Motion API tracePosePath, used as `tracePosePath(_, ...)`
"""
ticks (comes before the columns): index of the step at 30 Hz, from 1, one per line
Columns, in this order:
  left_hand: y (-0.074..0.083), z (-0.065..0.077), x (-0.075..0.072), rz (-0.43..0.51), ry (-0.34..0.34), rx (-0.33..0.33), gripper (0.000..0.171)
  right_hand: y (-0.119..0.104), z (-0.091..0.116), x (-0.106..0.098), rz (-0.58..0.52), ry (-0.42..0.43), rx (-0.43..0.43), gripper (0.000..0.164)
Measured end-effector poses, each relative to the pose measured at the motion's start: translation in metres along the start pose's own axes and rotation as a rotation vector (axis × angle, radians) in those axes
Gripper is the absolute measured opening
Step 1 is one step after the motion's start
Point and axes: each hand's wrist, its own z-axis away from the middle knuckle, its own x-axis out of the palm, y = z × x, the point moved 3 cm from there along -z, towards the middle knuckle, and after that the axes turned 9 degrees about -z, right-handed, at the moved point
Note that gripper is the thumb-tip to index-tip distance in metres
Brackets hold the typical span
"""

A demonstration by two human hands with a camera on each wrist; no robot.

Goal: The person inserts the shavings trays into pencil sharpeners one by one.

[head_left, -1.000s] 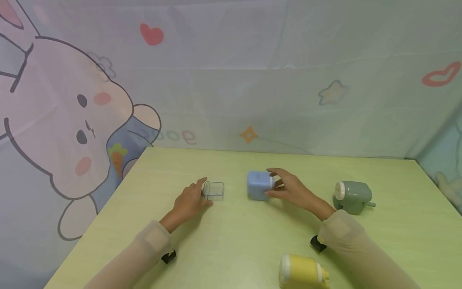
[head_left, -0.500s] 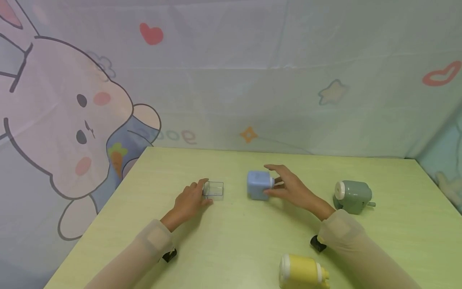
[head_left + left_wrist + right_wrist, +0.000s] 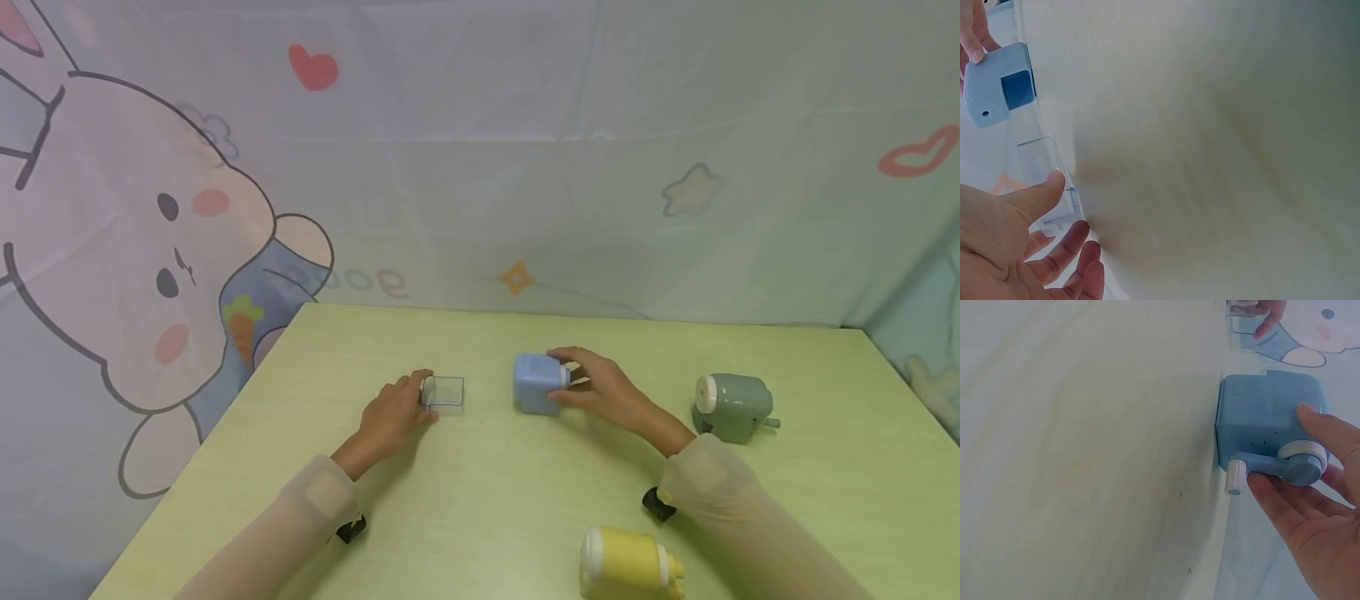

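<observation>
Item: clear tray (image 3: 447, 393), lying on the pale yellow-green surface (image 3: 480, 500); we are pinching its left end in our left grip (image 3: 386, 419), thumb and fingers narrowing around it. Item: blue sharpener (image 3: 534, 385), standing just right of the tray; we are holding its crank end (white knob showing) in our right grip (image 3: 609, 398). Also listing: green sharpener (image 3: 738, 408), sitting farther right; yellow sharpener (image 3: 628, 562), lying nearer us.
</observation>
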Motion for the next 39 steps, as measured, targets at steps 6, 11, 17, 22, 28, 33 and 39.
tracePosePath(6,0.000,0.000,-0.002,0.007,0.001,-0.002,0.064,0.000,-0.001,0.000,0.008,0.004,-0.002,0.057)
tracePosePath(11,0.002,0.001,-0.002,0.016,0.003,0.006,0.064,0.001,0.000,0.000,-0.007,0.006,0.011,0.057)
tracePosePath(17,0.004,0.001,0.000,0.021,0.005,0.014,0.063,0.002,0.001,0.001,-0.001,0.005,0.020,0.057)
tracePosePath(22,0.007,0.000,0.000,0.026,0.004,0.020,0.063,0.000,0.000,0.000,-0.004,0.003,0.016,0.056)
tracePosePath(28,0.008,-0.001,0.000,0.034,0.004,0.033,0.062,0.000,-0.001,0.000,-0.003,0.007,0.006,0.056)
tracePosePath(33,0.010,-0.001,0.001,0.044,-0.010,0.036,0.062,0.001,0.000,0.000,0.000,0.004,0.000,0.056)
tracePosePath(39,0.014,-0.003,0.001,0.056,-0.005,0.046,0.062,-0.001,0.000,0.000,-0.006,0.007,0.003,0.056)
